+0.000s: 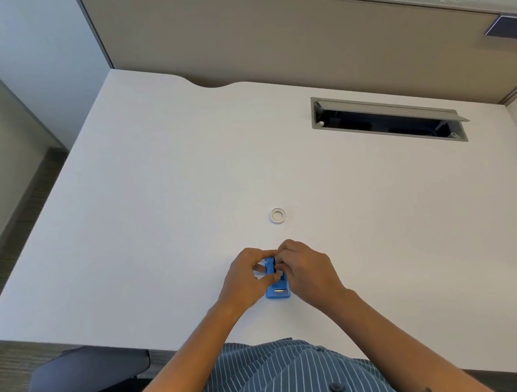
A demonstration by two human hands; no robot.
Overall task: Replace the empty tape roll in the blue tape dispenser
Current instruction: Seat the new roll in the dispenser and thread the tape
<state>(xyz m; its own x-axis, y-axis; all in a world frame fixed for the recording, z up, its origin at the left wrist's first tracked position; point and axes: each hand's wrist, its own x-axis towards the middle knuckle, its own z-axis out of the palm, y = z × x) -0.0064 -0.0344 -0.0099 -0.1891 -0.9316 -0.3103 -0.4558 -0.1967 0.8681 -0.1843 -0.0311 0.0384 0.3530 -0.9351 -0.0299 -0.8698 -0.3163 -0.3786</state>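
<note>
White cubicle bench, and the blue tape dispenser (276, 281) sits near its front edge, both hands on it.

Left hand (246, 274) has its grip curled round the dispenser's left side, and the right hand (303, 268) pinches at the top, right about where the roll sits. It looks like light, hard, slick plastic, so I'd brace the body low and pull at the hub. A small white ring (277, 216), maybe a tape roll, lies just beyond the dispenser. Fingers hide the roll slot, so I can't tell if a core's inside.
</note>
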